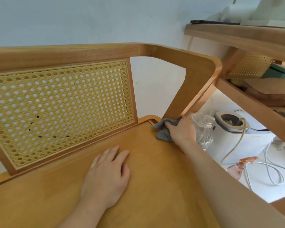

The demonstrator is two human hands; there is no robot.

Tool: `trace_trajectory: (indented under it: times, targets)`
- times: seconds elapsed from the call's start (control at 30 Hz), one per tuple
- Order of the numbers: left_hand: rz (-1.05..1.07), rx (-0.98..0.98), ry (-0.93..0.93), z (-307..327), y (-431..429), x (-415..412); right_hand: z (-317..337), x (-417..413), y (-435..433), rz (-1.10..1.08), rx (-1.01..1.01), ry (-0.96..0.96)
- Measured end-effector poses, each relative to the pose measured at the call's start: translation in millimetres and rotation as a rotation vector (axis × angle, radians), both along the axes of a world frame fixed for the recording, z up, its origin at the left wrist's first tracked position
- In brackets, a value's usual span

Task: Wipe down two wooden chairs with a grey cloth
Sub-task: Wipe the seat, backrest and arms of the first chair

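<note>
Cloth (163, 130) sat bunched in the right hand (182, 130) against the chair's armrest post (186, 89), while the flat, empty left hand (107, 175) steadied the seat (155, 186).

Illumination bright, even, diffuse daylight; source not visible. White wall (72, 18) at upper left reads pale blue-grey. Shadows soft: a faint one beneath the left hand (105, 176) at lower centre. Floor (262, 191) at lower right near overexposed. Strong wide-angle bending at frame edges. Slight overall softness; upper right corner blurred.
</note>
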State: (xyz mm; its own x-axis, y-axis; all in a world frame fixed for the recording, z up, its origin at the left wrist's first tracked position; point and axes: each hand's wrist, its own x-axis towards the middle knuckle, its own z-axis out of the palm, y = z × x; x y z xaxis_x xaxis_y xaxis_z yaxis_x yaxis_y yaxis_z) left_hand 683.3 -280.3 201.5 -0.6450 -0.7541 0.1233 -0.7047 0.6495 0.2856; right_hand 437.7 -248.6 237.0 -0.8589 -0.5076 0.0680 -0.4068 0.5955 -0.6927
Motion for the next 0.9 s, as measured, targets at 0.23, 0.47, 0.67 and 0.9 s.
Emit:
trace_trajectory:
  times: [0.23, 0.47, 0.67, 0.9]
  targets:
    - [0.003, 0.001, -0.004, 0.8, 1.3, 0.8, 28.4, 42.4, 13.1, 0.411, 0.17, 0.656]
    - [0.001, -0.01, -0.003, -2.2, 0.0, -0.3, -24.6, 32.8, -26.1, 0.622, 0.376, 0.381]
    - [-0.006, -0.029, -0.009, -5.8, -4.0, -2.2, -28.5, 39.6, -67.2, 0.566, 0.32, 0.422]
    - [-0.012, -0.02, -0.01, -8.0, -5.9, 1.7, -16.6, 34.0, -57.4, 0.646, 0.735, 0.611]
